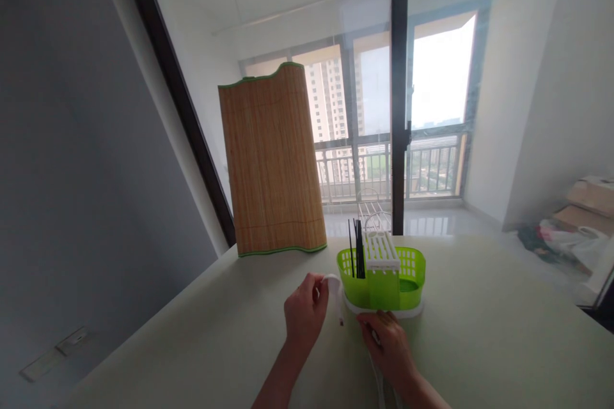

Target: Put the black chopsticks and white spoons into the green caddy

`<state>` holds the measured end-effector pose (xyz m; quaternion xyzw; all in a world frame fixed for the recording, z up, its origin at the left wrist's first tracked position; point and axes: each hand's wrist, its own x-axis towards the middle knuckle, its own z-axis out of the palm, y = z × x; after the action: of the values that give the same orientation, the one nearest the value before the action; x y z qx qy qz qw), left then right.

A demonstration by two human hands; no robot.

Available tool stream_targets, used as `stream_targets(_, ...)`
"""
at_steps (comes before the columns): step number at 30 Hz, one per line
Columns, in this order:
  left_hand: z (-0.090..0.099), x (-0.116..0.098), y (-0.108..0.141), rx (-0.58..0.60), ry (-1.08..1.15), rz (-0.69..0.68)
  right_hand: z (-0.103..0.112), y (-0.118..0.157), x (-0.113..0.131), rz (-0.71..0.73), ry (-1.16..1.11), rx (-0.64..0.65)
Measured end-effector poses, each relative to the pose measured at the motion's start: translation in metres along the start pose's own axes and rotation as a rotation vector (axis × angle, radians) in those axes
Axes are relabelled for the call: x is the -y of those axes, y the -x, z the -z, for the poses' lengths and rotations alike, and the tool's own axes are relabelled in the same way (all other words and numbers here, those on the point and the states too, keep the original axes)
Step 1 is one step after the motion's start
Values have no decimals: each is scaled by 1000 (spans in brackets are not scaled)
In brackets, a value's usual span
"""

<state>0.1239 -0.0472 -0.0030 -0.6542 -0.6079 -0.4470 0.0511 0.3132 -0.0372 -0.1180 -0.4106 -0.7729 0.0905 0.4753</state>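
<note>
A white cable (334, 279) is pinched between the thumb and fingers of my left hand (306, 308). One short length of it curves over and hangs down, with a small dark-tipped end beside the green basket. My right hand (385, 340) is closed just in front of the basket, and white cable strands run from under it toward the table's near edge. Its fingertips partly hide what they grip. The green plastic basket (384, 294) stands on a white base, with black chopsticks (359, 249) upright in its left part and a white slotted rack (382, 249) across its middle.
Behind and left of the basket, a bamboo mat (273, 160) with green edging stands upright on the white table (480, 332). A dark-framed glass door (399, 89) rises behind the table. Cardboard boxes and bags (575, 230) lie on the floor at right.
</note>
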Motion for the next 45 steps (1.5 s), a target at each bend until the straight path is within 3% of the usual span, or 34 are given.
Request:
stream_targets(4, 17, -18, -52, -178, 44, 45, 1, -1, 1, 18, 0, 3)
stream_targets(6, 18, -27, -78, -207, 25, 32, 1, -1, 1, 28, -6, -3)
stream_targets(8, 11, -35, -98, -163, -24, 26, 1, -1, 0, 41, 0, -8)
stream_targets(10, -3, -38, -110, -47, -81, 42, 0, -1, -1, 57, 14, -7)
stream_targets(13, -28, -34, -113, 137, -142, 72, -2, -1, -2, 73, 29, -14)
stream_targets(18, -61, -19, -101, 228, -156, 85, -2, -2, 0, 59, 54, -16)
stream_targets(25, -71, -15, -97, 265, -130, 101, 1, -3, 1, 43, 56, -16)
stream_targets(29, -62, -15, -78, 121, -62, 123, -1, -4, -7, -14, -1, -61)
stream_targets(32, -61, -8, -42, 76, 41, 151, -4, -4, -16, -111, -85, -124)
stream_targets(34, -65, -2, -11, 141, 93, 174, -6, -4, -21, -190, -149, -151)
stream_targets(39, -80, 4, 51, 443, 153, 249, -5, -4, -23, -313, -245, -159)
stream_targets(45, -90, -3, 68, 657, 81, 232, -2, -3, -26, -330, -241, -157)
